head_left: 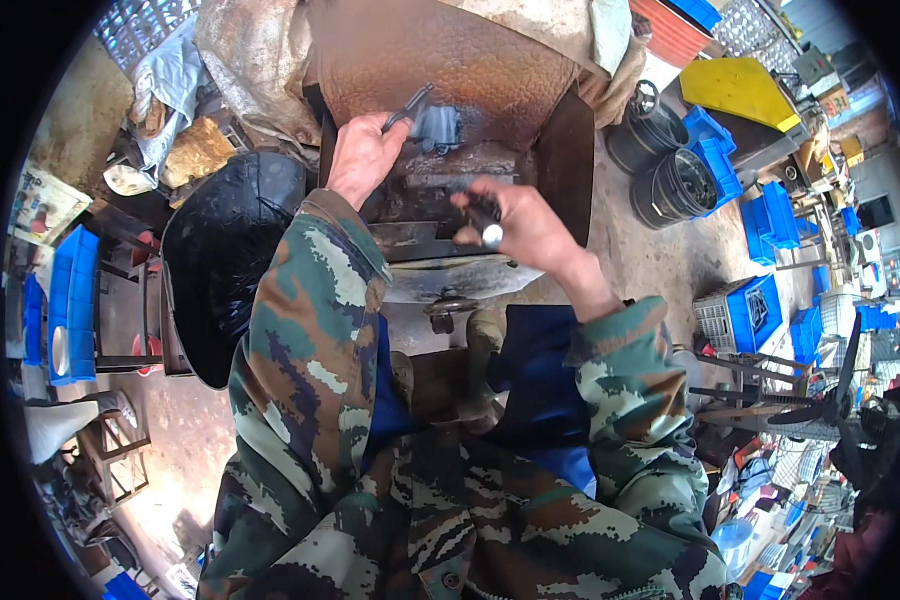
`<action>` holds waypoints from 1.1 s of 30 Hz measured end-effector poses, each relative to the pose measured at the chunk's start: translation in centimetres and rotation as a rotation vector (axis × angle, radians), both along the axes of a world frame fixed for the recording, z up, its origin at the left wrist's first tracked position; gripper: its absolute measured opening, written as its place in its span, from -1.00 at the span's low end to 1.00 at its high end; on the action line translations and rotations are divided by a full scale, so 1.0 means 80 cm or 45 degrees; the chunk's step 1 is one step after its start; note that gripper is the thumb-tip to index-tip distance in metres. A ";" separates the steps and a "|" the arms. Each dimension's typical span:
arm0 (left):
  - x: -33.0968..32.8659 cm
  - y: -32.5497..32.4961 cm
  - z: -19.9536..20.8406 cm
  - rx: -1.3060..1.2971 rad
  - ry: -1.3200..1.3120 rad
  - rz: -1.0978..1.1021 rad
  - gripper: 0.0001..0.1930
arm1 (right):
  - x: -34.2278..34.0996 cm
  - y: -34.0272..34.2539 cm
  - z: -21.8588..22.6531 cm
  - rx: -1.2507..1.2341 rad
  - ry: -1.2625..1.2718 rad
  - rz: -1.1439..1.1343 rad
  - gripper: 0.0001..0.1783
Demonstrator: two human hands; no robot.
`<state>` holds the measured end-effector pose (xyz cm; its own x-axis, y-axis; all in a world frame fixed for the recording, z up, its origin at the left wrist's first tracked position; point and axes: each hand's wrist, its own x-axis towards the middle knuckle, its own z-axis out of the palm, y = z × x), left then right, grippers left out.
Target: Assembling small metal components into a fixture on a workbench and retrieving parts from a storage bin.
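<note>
My left hand is closed on a slim dark metal rod, which sticks out past the fingers, up and to the right. My right hand, blurred by motion, grips a dark cylindrical piece with a bright round end; its exact kind is unclear. Both hands are over an open metal housing with a brown, crusted back panel. Inside it, past the left hand, a blue-grey patch shows. A pale curved front edge lies below the hands.
A large black bin-like container stands to the left of my left arm. Beyond the housing on the right are two black buckets and blue crates. Another crate holds dark pieces. A black fan stands at the right.
</note>
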<state>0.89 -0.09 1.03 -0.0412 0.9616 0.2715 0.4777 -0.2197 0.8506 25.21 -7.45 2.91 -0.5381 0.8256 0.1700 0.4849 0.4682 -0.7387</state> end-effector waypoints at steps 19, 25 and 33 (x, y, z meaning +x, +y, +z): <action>-0.008 0.033 -0.071 -0.163 0.412 -0.337 -0.74 | 0.008 0.005 0.044 -0.592 0.439 -0.274 -0.74; 0.019 0.016 -0.019 -0.256 -0.168 -0.432 -0.75 | -0.010 0.039 0.025 -0.719 1.339 -0.653 -0.84; 0.065 -0.034 0.040 -0.488 -0.690 -0.579 -0.73 | -0.036 0.047 0.029 -0.517 1.373 -0.617 -0.84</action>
